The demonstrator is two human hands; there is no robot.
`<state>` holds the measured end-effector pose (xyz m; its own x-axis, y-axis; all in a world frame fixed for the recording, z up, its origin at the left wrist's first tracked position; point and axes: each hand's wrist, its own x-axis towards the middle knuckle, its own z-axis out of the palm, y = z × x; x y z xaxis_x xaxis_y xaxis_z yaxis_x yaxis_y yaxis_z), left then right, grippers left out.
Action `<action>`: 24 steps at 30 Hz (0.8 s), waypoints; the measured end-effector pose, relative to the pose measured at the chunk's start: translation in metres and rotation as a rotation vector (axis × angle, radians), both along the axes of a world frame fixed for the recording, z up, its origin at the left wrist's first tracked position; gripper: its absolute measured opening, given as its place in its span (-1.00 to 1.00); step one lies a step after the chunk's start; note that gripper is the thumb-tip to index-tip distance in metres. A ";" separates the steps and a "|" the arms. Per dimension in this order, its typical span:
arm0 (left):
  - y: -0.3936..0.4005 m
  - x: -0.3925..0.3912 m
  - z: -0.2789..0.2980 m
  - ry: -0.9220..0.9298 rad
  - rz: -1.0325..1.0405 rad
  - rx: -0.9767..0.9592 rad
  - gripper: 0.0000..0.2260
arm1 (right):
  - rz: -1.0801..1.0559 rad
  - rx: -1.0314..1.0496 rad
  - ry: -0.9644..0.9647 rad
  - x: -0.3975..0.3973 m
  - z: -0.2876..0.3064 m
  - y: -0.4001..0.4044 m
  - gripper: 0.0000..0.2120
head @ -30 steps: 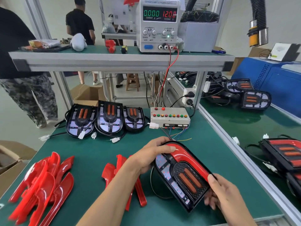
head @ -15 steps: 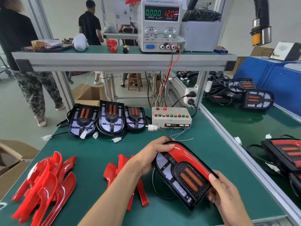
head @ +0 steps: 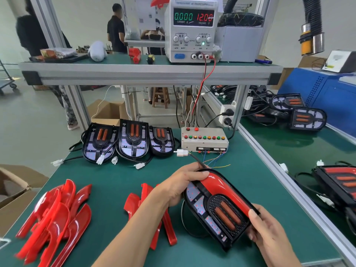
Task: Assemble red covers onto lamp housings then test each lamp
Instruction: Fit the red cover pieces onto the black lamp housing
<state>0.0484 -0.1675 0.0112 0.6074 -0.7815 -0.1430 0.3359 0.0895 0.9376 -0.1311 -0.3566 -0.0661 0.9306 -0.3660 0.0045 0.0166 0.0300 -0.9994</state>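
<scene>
- Green bench [head: 119, 182]: lamp housing [head: 217, 211] held above its near right corner.
- Your left hand [head: 183, 184] and right hand [head: 269, 234] grip its ends, thumbs pressing the red cover [head: 223, 187].
- Risk: uneven pressure may leave the cover unseated.

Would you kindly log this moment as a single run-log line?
step: seating red cover on lamp housing | left hand: grips top end | right hand: grips lower end | supply: zero current | untested
</scene>
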 end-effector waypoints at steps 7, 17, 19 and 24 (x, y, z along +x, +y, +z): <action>-0.002 -0.002 0.002 -0.039 0.021 -0.019 -0.78 | 0.018 0.021 -0.005 0.001 -0.001 -0.001 -0.76; 0.002 0.001 -0.001 -0.061 0.048 -0.002 -0.76 | -0.005 -0.110 0.038 0.003 0.011 0.008 -0.78; 0.003 0.001 -0.002 -0.061 0.049 -0.002 -0.75 | -0.005 -0.177 0.059 0.002 0.015 0.011 -0.78; 0.001 -0.002 -0.001 -0.058 0.037 -0.012 -0.74 | -0.086 -0.411 0.108 0.011 0.028 0.019 -0.64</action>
